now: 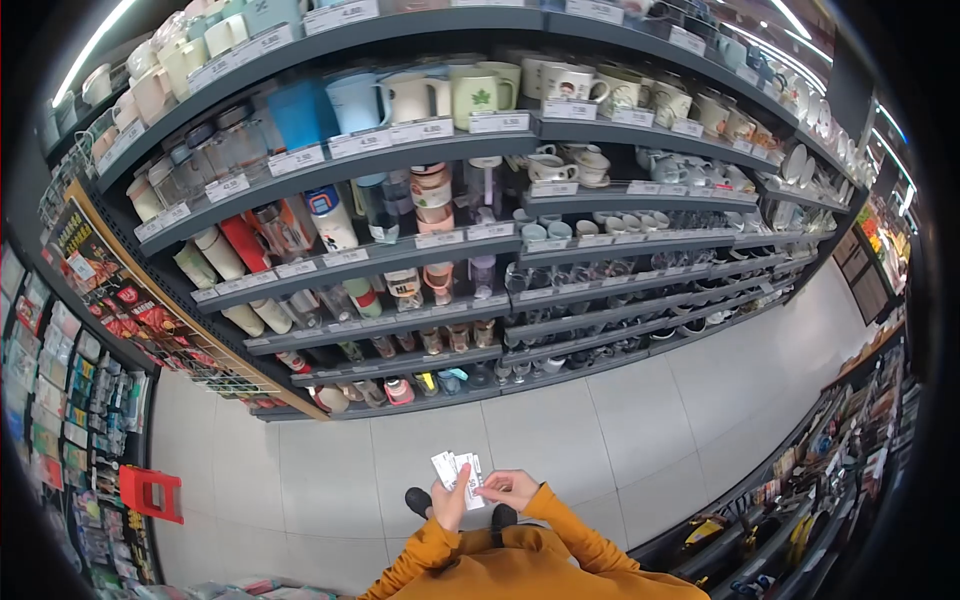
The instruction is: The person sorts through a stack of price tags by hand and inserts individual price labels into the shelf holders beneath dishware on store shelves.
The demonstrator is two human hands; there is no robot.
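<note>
Several white price labels [456, 472] with dark print are fanned out in front of the orange-sleeved body, low in the head view. My left hand [449, 503] is closed on them, its thumb lying over their front. From the right, my right hand [511, 488] pinches the right edge of the same labels with its fingertips. Both hands are close together above the floor, apart from the shelves. Any text on the labels is too small to read.
Ahead stands a long grey shelf unit [400, 325] with mugs, bottles, teapots and glasses. A red stool [151, 493] is on the tiled floor [322, 468] at left, beside hanging packaged goods [75, 400]. Another goods rack [790, 500] stands at lower right.
</note>
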